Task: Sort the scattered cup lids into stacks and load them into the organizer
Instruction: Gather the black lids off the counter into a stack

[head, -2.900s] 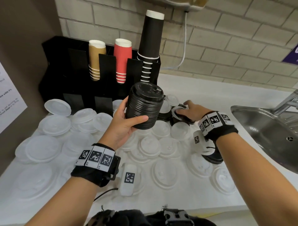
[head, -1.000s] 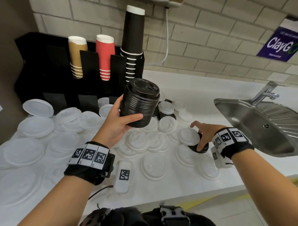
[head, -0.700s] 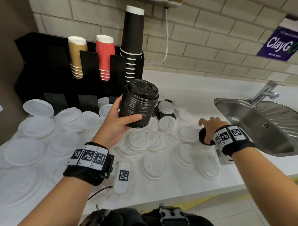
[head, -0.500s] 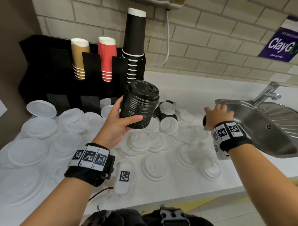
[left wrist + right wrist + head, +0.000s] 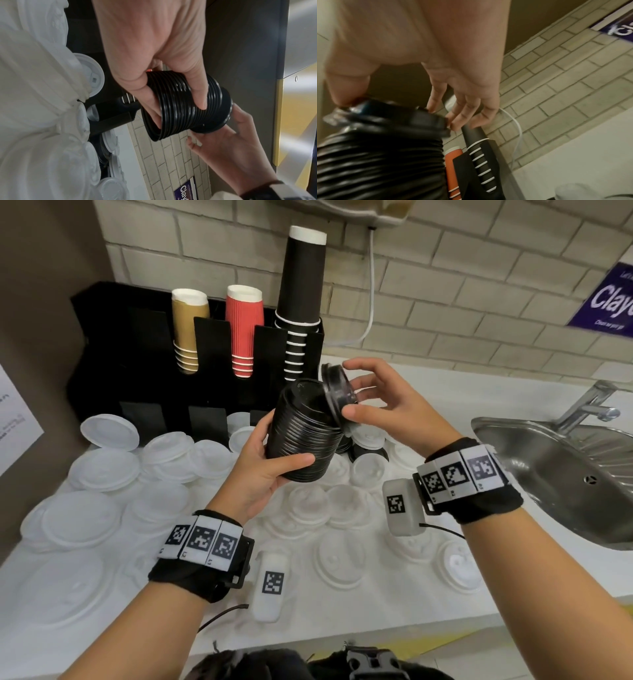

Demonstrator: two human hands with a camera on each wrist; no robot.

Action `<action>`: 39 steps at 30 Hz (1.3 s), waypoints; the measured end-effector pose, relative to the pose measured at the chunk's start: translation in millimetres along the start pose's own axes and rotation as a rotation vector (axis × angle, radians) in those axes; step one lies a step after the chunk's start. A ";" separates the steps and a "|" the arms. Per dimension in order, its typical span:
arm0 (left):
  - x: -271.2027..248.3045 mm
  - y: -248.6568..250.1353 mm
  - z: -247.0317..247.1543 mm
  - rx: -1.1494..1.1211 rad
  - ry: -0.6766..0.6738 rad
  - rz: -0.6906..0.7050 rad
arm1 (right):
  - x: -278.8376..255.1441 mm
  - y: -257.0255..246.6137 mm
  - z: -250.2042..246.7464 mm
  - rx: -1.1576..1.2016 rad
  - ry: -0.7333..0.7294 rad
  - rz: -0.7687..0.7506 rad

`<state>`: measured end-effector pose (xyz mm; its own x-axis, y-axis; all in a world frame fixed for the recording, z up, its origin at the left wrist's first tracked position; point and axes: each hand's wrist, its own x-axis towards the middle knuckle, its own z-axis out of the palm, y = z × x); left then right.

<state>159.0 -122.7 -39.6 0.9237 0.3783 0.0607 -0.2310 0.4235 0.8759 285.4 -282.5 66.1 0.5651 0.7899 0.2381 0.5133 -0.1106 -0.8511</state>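
My left hand grips a tall stack of black lids, tilted, above the counter; the same stack of black lids fills the left wrist view. My right hand pinches a single black lid between thumb and fingers, tilted against the top of the stack. In the right wrist view this single black lid sits at the stack's upper end. Several white lids lie scattered over the white counter. The black organizer stands at the back left.
Brown cups, red cups and black cups stand upside down in the organizer's slots. A steel sink with a tap lies to the right. Some black lids rest under white ones behind the stack.
My right hand picked a black lid off the counter near the sink and brought it up and left to the top of the stack. The left hand kept holding the stack.
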 end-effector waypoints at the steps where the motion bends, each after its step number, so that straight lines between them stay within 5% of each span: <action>1: -0.5 0.1 -0.8 0.005 0.000 0.000 | 1.7 -2.0 3.2 -0.026 -0.010 -0.004; 28: 8.4 0.9 -9.7 -0.028 -0.027 0.010 | 25.2 -21.8 13.7 -0.174 -0.110 -0.115; 33: 14.7 10.1 -19.5 -0.016 0.020 0.060 | 52.3 9.5 -2.8 -0.223 0.077 0.126; 39: 18.9 22.0 -34.1 0.019 0.065 0.104 | 79.7 91.0 6.1 -1.039 -0.439 0.534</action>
<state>160.9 -78.1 -35.5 0.8730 0.4725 0.1211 -0.3182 0.3634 0.8756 373.2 -225.9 4.7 0.6988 0.6123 -0.3698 0.6667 -0.7449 0.0264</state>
